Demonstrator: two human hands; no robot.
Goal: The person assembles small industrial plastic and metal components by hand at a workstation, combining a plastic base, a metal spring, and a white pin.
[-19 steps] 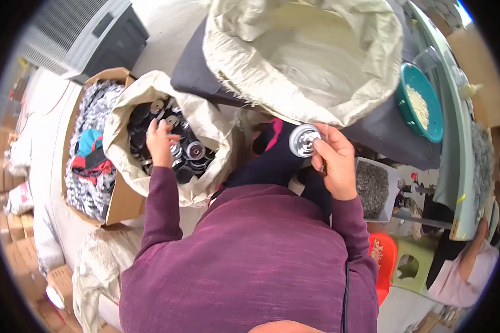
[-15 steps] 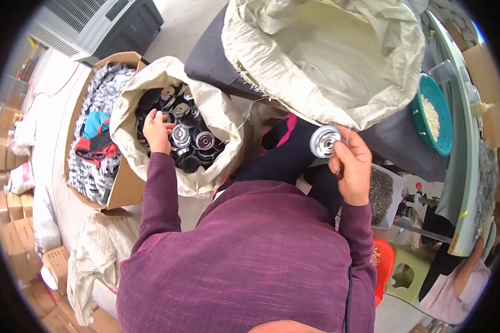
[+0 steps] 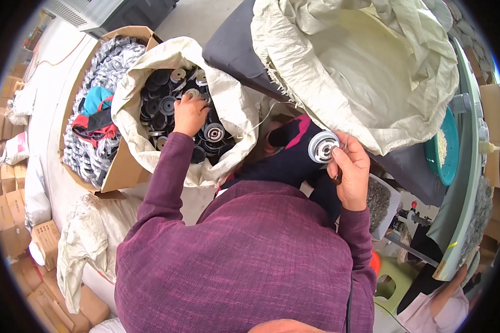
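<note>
My right hand pinches a round metal disc with stepped rings and a hole pattern in front of the big sack. A small dark piece shows below its thumb, too covered to name. My left hand reaches into a white woven sack full of black round discs, several with shiny metal centres. Its fingers curl down over the pile beside a metal-centred disc; what they grip, if anything, is hidden. Another metal-centred disc lies right of my left wrist.
A large white woven sack stands open ahead, on a dark grey surface. Left is a cardboard box of grey pieces with cloth on top. At right are a teal basket, a table edge and a green stool. Another person's arm shows lower right.
My left hand has moved right and farther into the sack, its fingers now curled down. My right hand still holds the metal disc. The view has shifted slightly.
</note>
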